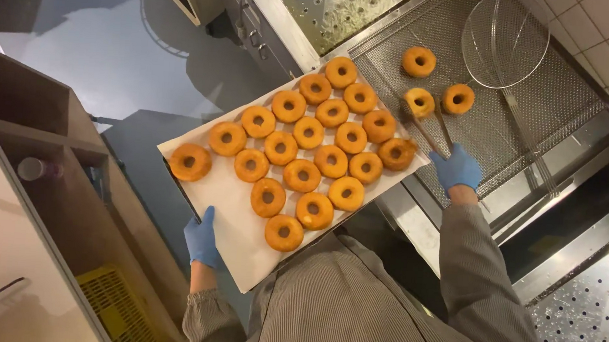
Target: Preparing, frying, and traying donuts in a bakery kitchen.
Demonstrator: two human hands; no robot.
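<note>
My left hand (202, 240), in a blue glove, grips the near-left edge of a paper-lined tray (233, 216) that carries several golden fried doughnuts (303, 175) in rows. My right hand (457, 169), also gloved blue, holds metal tongs (430, 128) whose tips close around one doughnut (419, 101) on the perforated metal draining rack (537, 109). Two more doughnuts (419, 61) (458, 98) lie on that rack, apart from the tongs.
A round wire skimmer (505, 38) with a long handle rests on the rack at the upper right. A fryer vat with bubbling oil (337, 5) is behind the tray. A wooden shelf unit (49, 146) and a yellow crate (119, 312) stand at the left.
</note>
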